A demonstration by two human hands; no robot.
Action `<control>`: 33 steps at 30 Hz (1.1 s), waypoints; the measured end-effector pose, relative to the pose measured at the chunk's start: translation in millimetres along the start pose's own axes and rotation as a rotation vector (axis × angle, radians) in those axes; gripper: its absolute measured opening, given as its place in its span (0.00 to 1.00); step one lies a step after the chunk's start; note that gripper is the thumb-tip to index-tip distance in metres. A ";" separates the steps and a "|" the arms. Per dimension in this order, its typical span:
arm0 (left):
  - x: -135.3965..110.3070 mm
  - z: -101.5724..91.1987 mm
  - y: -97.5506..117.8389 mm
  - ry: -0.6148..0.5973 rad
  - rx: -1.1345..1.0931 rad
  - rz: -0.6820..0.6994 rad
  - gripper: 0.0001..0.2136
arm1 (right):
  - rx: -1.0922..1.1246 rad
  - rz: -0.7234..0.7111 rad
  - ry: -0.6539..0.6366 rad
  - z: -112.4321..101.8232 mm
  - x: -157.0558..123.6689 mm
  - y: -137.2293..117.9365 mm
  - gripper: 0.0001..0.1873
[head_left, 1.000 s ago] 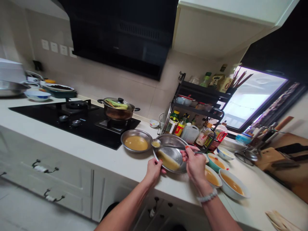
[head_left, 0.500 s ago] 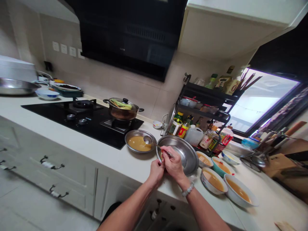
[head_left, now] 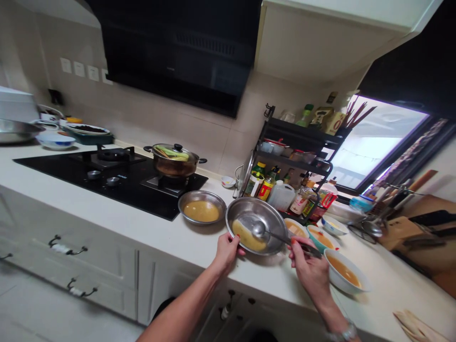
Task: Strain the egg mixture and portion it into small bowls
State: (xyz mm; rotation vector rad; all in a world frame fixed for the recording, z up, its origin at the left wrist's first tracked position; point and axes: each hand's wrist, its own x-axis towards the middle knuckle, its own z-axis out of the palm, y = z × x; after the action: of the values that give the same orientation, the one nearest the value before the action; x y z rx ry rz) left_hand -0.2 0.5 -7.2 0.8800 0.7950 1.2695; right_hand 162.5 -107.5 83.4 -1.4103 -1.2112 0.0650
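My left hand (head_left: 230,251) pinches the near-left rim of a stainless steel bowl (head_left: 278,218). That bowl leans toward its near-left side, where yellowish liquid (head_left: 249,236) has pooled. In my right hand (head_left: 310,266) is the handle of a metal ladle (head_left: 259,229), whose scoop is inside the same bowl at the liquid's edge. To the left, a second steel bowl (head_left: 183,213) holds similar liquid and stands apart from my hands. Close to my right hand are bowls of orange-brown liquid: a white one (head_left: 361,284), a teal-rimmed one (head_left: 329,243) and a smaller one (head_left: 289,223).
A lidded pot (head_left: 174,166) sits on the black hob (head_left: 121,199). Behind the bowls stands a black rack (head_left: 295,159) with bottles. A knife block (head_left: 397,228) is at the right, a folded cloth (head_left: 415,327) at the front right, and a blue-rimmed bowl (head_left: 55,141) far left.
The ladle has moved right, from over the left steel bowl into the tilted one. My hands have separated: the right went right, the left stays at the rim. My right hand now covers one bowl.
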 end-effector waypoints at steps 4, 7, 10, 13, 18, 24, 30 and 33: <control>-0.4 0.2 0.8 -0.004 0.007 0.006 0.09 | -0.107 -0.066 -0.037 -17.1 -4.4 7.3 0.19; -0.9 0.5 1.6 0.001 0.011 0.003 0.09 | -0.114 -0.060 -0.076 -16.1 -9.9 3.6 0.19; -0.9 0.4 1.8 0.001 0.017 0.002 0.09 | -0.005 0.062 -0.078 -8.1 -14.1 -0.5 0.22; -0.4 -0.1 1.5 -0.003 0.011 0.003 0.09 | 0.150 0.208 -0.041 1.4 -13.9 1.7 0.25; -0.1 -0.1 1.3 -0.011 0.003 0.002 0.10 | 0.331 0.329 0.086 11.6 -10.0 14.8 0.27; -0.4 -0.3 1.1 -0.010 -0.005 0.006 0.11 | 0.438 0.350 0.141 14.9 -6.3 15.4 0.28; 0.7 -0.2 -0.9 -0.017 -0.011 0.003 0.10 | 0.482 0.351 0.155 16.3 -0.4 12.3 0.27; 1.0 0.0 -1.4 -0.012 -0.009 0.003 0.11 | 0.507 0.367 0.168 17.3 0.8 11.0 0.28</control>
State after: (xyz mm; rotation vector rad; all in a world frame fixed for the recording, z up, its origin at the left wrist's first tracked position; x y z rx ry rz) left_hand 0.5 1.4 -8.5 0.8810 0.7784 1.2688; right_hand 158.1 -92.0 70.6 -1.1419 -0.7169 0.4669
